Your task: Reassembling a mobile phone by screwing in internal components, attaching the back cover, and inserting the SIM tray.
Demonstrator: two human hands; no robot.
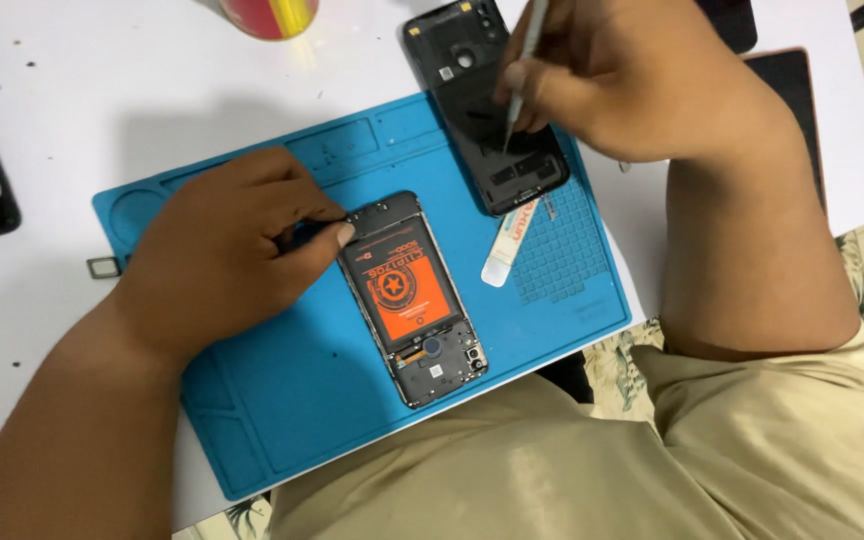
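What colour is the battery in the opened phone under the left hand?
Orange with a black border, on the battery, seen in the head view.
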